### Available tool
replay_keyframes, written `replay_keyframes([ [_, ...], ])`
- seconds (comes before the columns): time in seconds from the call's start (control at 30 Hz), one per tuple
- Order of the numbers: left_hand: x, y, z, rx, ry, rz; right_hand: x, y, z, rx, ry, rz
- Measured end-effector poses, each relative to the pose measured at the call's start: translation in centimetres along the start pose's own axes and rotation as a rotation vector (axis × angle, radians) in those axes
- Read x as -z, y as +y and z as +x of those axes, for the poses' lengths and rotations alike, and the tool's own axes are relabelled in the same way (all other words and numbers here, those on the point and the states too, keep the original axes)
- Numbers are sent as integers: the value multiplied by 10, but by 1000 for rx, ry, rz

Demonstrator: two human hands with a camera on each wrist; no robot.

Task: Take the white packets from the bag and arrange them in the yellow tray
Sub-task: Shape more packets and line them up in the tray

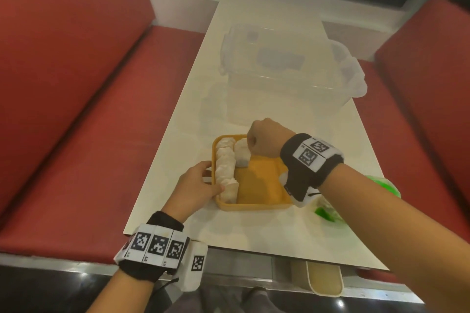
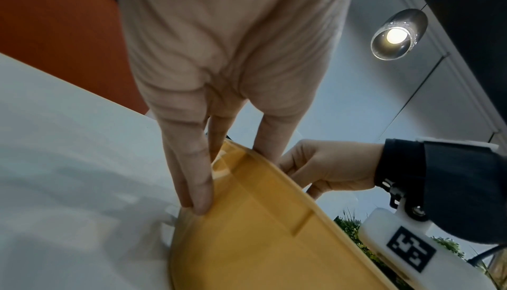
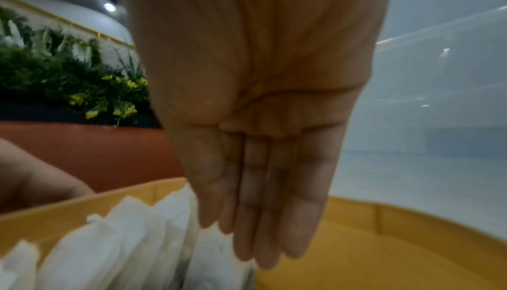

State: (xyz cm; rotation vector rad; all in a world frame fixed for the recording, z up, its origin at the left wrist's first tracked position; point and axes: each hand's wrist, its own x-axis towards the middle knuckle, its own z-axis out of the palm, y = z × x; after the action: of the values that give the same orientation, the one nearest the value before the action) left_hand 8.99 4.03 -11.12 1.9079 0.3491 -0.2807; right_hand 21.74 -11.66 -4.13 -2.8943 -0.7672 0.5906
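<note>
**Risks While Seating the Second-Row Packet**

**What could go wrong**

- Row collapse. The packets [image 1: 225, 168] stand on edge in a row along the left wall of the tray [image 1: 256, 185]. A sideways push from the right hand [image 1: 264, 138] on the packet [image 1: 241, 154] it is placing could probably tip the row like dominoes.
- Tray slip. The tray sits on a smooth white surface [image 1: 279, 226]. If the left hand [image 1: 194, 184] lets go while the right hand presses, the tray may slide toward the clear bin [image 1: 284, 71] just beyond it.
- Packet falling flat. Most of the tray floor to the right is bare, so the new packet has no support on that side and may topple there once released.
- Bag disturbed. The green bag [image 1: 381, 185] lies just right of the tray, under the right forearm; a low withdrawal could drag it.

**Hand pose**

- Left hand: fingers [image 2: 192, 177] extended and lying against the outer left wall of the tray [image 2: 260, 240], thumb over the rim near the front corner. It steadies the tray and carries nothing.
- Right hand: reaches over the far part of the tray, wrist raised, fingers [image 3: 263, 218] straight, close together and pointing down onto the packet [image 3: 216, 258] beside the row. The thumb lies alongside; whether it pinches the packet cannot be told.
</note>
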Motion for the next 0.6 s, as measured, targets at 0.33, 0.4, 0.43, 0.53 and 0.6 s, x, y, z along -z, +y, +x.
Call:
replay_keyframes([
  [0.33, 0, 2, 0, -3, -1, -4, -5, 14, 4, -259, 67, 149],
  [0.4, 0, 2, 0, -9, -5, 3, -11, 14, 5, -336, 1, 232],
  [0.43, 0, 2, 0, -11, -7, 6, -13, 12, 4, -341, -34, 253],
  [0.53, 1, 3, 0, -16, -7, 10, -18, 3, 1, -287, -125, 338],
  [0.6, 1, 3, 0, -13, -8, 6, -20, -3, 2, -312, -163, 308],
])
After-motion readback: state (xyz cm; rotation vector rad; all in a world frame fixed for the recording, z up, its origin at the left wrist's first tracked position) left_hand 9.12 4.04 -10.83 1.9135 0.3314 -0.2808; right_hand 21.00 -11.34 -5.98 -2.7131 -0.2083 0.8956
